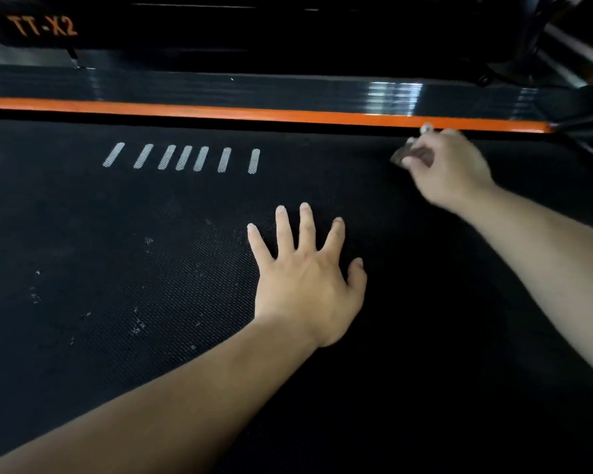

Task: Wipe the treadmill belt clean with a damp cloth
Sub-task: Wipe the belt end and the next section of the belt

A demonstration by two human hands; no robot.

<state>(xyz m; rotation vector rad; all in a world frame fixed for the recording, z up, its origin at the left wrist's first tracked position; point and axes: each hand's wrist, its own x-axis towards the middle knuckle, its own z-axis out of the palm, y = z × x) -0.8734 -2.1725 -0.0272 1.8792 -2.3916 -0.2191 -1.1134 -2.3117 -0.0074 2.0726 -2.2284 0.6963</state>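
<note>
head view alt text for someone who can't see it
A person's left hand lies flat, fingers spread, on a black treadmill belt while the right hand grips a dark cloth, blurred, near the orange strip. Pale specks dot the belt.

Both arms are bare from frame edge to fingertips. The left forearm (pixel 185 398) is long and even, narrowing a bit at the wrist. The left hand (pixel 308 289) has slim fingers w/ short nails, pale at the tips, and faint knuckle & tendon lines across the back. The right forearm (pixel 545 261) looks broader in view and smooth, tapering toward the wrist. The right hand (pixel 449 169) is motion-blurred, so nail and knuckle detail can't be made out — only soft, rounded finger shapes show.
</note>
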